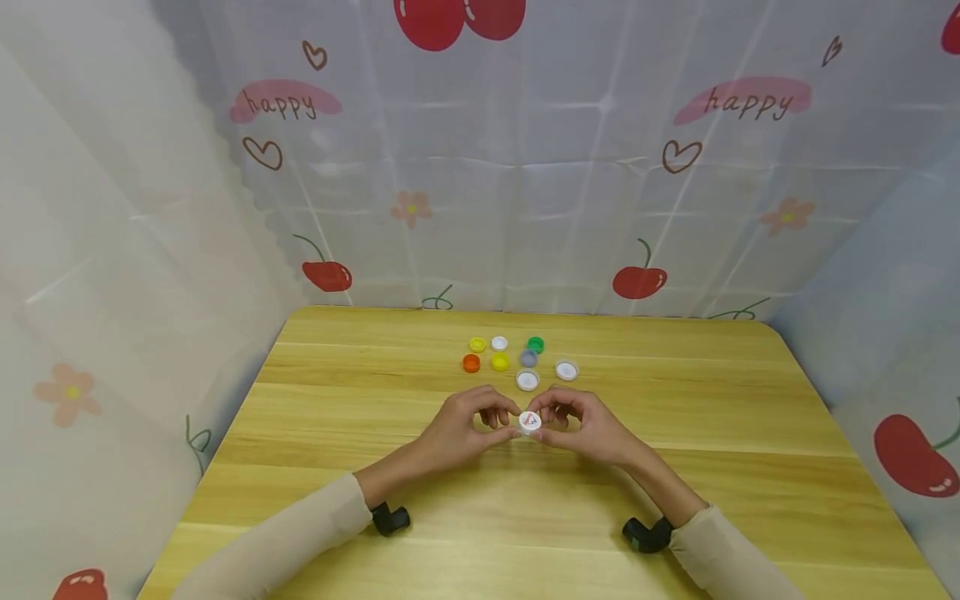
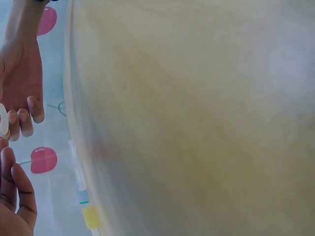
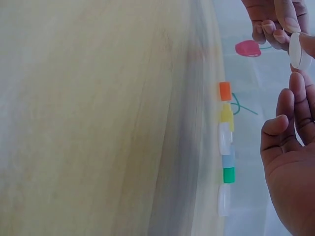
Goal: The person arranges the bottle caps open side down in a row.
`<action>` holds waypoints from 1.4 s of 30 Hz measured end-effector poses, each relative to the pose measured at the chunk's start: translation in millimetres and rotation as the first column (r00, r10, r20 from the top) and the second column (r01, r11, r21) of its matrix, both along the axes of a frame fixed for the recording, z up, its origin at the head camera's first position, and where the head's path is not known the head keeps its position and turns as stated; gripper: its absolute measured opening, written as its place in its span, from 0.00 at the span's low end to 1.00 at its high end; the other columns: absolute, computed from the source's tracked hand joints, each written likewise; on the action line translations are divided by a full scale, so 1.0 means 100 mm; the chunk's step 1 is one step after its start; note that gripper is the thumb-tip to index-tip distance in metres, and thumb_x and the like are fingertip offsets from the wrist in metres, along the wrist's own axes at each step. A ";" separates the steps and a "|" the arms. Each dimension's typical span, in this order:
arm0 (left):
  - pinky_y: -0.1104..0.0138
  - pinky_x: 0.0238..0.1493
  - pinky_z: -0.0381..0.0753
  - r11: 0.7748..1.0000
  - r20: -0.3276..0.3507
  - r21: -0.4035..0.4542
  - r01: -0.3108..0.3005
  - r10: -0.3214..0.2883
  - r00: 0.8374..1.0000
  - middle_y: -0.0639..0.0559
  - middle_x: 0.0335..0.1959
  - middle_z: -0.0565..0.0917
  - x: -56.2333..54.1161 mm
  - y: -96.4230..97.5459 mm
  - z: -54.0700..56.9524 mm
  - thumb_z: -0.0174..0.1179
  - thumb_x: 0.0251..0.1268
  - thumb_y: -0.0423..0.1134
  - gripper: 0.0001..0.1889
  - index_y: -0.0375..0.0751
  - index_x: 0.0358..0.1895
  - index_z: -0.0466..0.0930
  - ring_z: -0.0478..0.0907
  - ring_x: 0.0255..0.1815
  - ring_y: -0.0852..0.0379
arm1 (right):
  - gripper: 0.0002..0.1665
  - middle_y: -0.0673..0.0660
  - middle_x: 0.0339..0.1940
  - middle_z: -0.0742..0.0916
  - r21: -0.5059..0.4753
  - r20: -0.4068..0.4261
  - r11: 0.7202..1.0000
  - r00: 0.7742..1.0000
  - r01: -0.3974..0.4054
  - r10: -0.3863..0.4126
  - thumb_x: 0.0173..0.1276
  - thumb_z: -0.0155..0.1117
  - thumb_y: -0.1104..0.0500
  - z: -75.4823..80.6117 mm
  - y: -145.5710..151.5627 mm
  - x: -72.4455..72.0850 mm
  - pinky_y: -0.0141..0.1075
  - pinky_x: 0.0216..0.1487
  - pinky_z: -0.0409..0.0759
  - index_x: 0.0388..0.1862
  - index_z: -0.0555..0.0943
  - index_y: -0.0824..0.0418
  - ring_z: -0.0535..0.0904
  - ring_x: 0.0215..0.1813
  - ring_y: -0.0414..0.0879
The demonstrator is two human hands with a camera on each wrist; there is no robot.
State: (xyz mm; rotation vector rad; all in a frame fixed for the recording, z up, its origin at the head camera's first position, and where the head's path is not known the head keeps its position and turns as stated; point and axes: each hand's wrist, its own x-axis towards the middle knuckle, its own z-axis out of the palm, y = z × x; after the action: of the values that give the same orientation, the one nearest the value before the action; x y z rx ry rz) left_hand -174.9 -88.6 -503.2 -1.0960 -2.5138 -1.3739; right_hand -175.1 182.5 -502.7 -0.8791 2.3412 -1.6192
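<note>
In the head view a small round tub with a printed white lid (image 1: pixel 530 422) is held between both hands, just above the table. My left hand (image 1: pixel 476 423) pinches its left side between thumb and fingers. Opposite it, my right hand (image 1: pixel 588 423) pinches the right side the same way. Seen edge-on in the right wrist view, the white lid (image 3: pixel 295 50) sits between the fingertips of the two hands. Only a sliver of the white lid (image 2: pixel 3 120) shows at the edge of the left wrist view.
Beyond the hands, small round tubs stand on the wooden table (image 1: pixel 337 392): orange (image 1: pixel 471 363), yellow (image 1: pixel 500 362), purple-grey (image 1: pixel 528 358) and green (image 1: pixel 536 344). Two clear-rimmed white ones (image 1: pixel 528 381) are nearer and to the right. A printed curtain (image 1: pixel 510 242) hangs behind the table.
</note>
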 end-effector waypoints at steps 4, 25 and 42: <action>0.67 0.41 0.87 1.000 0.024 0.005 0.000 0.000 1.000 0.60 0.36 0.84 0.01 0.02 -0.04 0.77 0.67 0.42 0.12 0.50 0.50 0.89 0.80 0.37 0.65 | 0.13 0.65 0.38 0.83 0.019 -0.010 1.000 1.000 0.015 -0.015 0.69 0.78 0.60 -0.01 0.00 0.00 0.40 0.36 0.73 0.50 0.87 0.50 0.75 0.40 0.59; 0.73 0.35 0.80 0.977 -0.029 -0.164 -0.135 0.132 0.991 0.62 0.36 0.83 0.01 -0.42 -0.02 0.78 0.66 0.46 0.11 0.55 0.49 0.88 0.79 0.33 0.64 | 0.15 0.49 0.36 0.87 0.205 -0.122 0.979 0.992 -0.015 0.041 0.67 0.80 0.58 0.02 -0.56 -0.15 0.33 0.38 0.79 0.49 0.86 0.48 0.80 0.38 0.46; 0.69 0.36 0.76 0.897 0.076 -0.391 -0.208 0.256 0.964 0.63 0.32 0.81 -0.24 -1.02 -0.14 0.74 0.70 0.53 0.10 0.54 0.45 0.89 0.75 0.31 0.64 | 0.11 0.45 0.33 0.87 0.465 -0.132 0.883 0.982 -0.061 0.137 0.72 0.75 0.51 -0.08 -1.35 -0.51 0.29 0.37 0.77 0.48 0.85 0.51 0.77 0.32 0.36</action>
State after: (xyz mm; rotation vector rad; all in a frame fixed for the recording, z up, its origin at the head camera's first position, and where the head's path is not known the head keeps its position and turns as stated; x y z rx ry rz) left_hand -198.4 -190.2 -516.7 -0.7320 -2.9723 -0.9449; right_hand -225.8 47.8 -510.9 -1.0245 2.5729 -0.9127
